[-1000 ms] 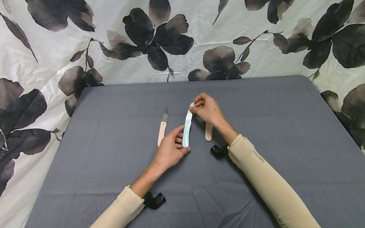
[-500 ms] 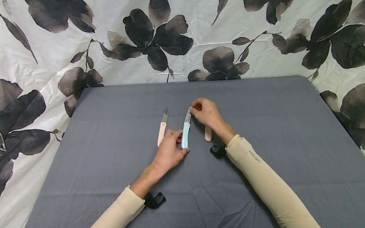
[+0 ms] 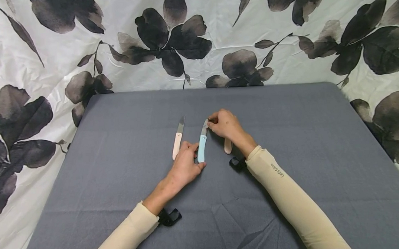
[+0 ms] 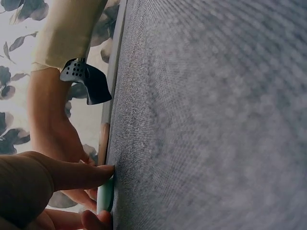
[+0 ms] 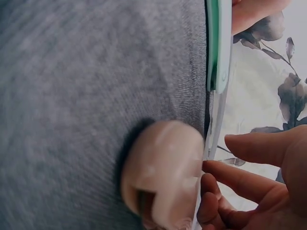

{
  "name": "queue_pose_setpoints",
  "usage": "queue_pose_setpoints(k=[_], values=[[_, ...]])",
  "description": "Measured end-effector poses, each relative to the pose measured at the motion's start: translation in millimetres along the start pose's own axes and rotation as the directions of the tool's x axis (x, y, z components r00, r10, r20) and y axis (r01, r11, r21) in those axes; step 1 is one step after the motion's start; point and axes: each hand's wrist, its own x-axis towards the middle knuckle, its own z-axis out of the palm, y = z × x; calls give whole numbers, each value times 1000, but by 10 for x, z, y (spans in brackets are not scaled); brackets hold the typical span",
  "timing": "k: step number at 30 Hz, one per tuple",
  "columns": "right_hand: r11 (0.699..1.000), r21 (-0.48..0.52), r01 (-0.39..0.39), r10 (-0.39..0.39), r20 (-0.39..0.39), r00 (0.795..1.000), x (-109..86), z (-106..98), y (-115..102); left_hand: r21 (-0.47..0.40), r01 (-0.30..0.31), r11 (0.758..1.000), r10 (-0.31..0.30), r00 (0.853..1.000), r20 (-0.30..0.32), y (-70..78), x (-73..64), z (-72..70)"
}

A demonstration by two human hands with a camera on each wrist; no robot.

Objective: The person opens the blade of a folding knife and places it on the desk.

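Observation:
A folding knife [image 3: 201, 148] with a light blue handle and its blade out lies close over the grey cloth between my hands. My left hand [image 3: 185, 164] holds the lower end of its handle, thumb at the butt and fingers along the left side. The handle's green-looking end shows between thumb and fingers in the left wrist view. At the blade's tip is my right hand [image 3: 226, 124]. In the right wrist view its index fingertip [image 5: 206, 165] meets the blade, while the thumb [image 5: 235, 143] stands apart from it.
Left of the blue knife lies a pale pink folding knife [image 3: 177, 144], blade out. A pinkish-beige handle [image 3: 228, 146] shows partly beneath my right wrist. Grey cloth [image 3: 304, 142] covers the table, and a floral curtain [image 3: 197, 72] hangs behind its far edge.
The blue knife has come down and slightly left, its blade now showing darker. Both hands have moved down with it, the left one only slightly.

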Motion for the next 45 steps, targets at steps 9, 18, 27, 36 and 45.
queue_pose_setpoints(k=[9,18,27,36,45], values=[[999,29,16,-15,-6,1000,-39,-90,45,97,-61,993,65,997,-30,24,-7,9],[998,51,-33,32,21,999,-105,-268,217,207,-163,965,175,984,-44,148,56,56],[999,10,-30,30,58,998,-164,-336,307,231,-216,949,222,975,-1,272,136,145],[999,-1,-36,36,122,992,-192,-340,351,255,-201,946,198,980,36,378,196,233],[996,-7,-87,87,104,991,-251,-338,367,308,-177,935,162,984,75,436,250,305]])
